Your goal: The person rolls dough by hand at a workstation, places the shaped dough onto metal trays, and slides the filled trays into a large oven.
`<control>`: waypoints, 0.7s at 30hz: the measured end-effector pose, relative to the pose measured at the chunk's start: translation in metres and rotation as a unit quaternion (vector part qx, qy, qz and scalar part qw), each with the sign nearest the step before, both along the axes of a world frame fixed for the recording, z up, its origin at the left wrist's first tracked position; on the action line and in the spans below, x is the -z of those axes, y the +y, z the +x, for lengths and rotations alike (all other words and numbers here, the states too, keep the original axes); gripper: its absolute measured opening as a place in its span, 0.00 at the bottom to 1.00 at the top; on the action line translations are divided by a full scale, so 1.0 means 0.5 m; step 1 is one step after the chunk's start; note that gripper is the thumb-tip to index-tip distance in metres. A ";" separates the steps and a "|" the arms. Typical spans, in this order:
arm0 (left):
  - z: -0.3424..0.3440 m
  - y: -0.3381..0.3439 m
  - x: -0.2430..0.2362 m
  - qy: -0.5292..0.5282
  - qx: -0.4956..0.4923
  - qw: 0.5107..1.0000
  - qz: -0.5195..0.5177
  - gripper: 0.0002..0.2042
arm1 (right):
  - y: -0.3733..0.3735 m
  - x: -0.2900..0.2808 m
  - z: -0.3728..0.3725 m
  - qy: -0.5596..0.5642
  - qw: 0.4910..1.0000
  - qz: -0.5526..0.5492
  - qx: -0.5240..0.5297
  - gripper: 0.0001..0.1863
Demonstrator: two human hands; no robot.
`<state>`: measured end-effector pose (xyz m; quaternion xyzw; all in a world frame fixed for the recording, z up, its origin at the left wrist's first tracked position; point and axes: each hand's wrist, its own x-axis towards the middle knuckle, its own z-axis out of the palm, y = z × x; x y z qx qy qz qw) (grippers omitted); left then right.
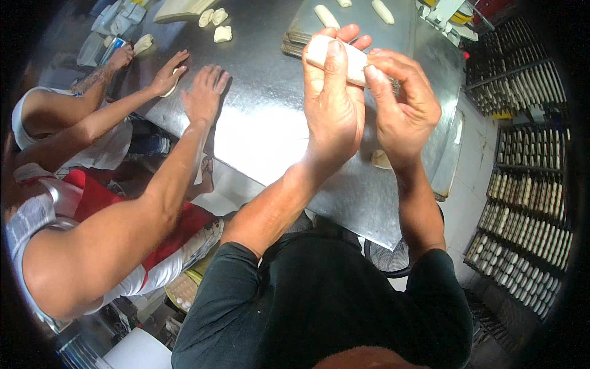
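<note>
A smooth, pale piece of dough (353, 61), shaped like a short roll, is held up above the steel table. My left hand (335, 101) supports it across the palm, thumb laid along its near face and fingertips showing behind. The fingers and thumb of my right hand (402, 101) pinch its right end. Another flat dough piece (381, 159) lies on the table, partly hidden by my right wrist. Beyond my hands, dough rolls (326, 16) rest on the top tray (353, 27) of a stack.
The steel table (258, 80) spans the middle. Two people work at left; the nearer one's hand (206, 92) hovers over the table, the other's hand (169, 75) touches a dough piece. Dough lumps (222, 34) sit farther back. Racks (528, 184) of filled trays stand at right.
</note>
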<state>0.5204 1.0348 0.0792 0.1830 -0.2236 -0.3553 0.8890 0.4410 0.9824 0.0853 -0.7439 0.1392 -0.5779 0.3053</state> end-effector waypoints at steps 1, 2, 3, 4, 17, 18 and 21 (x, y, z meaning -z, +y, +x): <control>-0.006 0.003 -0.006 0.035 0.022 0.999 -0.004 0.20 | 0.004 0.001 -0.007 -0.040 0.998 0.030 -0.028 0.06; -0.012 0.006 -0.012 0.069 0.045 0.997 -0.009 0.20 | 0.008 0.000 -0.014 -0.079 0.993 0.061 -0.055 0.06; -0.013 0.012 -0.018 0.103 0.064 0.993 -0.012 0.20 | 0.011 -0.009 -0.021 -0.108 0.991 0.059 -0.056 0.06; -0.010 0.012 -0.021 0.120 0.062 0.991 0.002 0.21 | 0.012 -0.025 -0.032 -0.137 0.987 0.057 -0.056 0.06; -0.040 0.040 0.003 0.119 0.063 0.988 0.073 0.15 | 0.126 0.012 -0.194 0.230 0.971 0.064 0.028 0.16; -0.047 0.041 0.005 0.115 0.059 0.989 0.075 0.15 | 0.113 -0.002 -0.177 0.171 0.983 0.024 0.061 0.14; -0.067 0.045 0.006 0.105 0.068 0.989 0.073 0.15 | 0.077 -0.006 -0.123 0.076 0.990 -0.061 0.101 0.12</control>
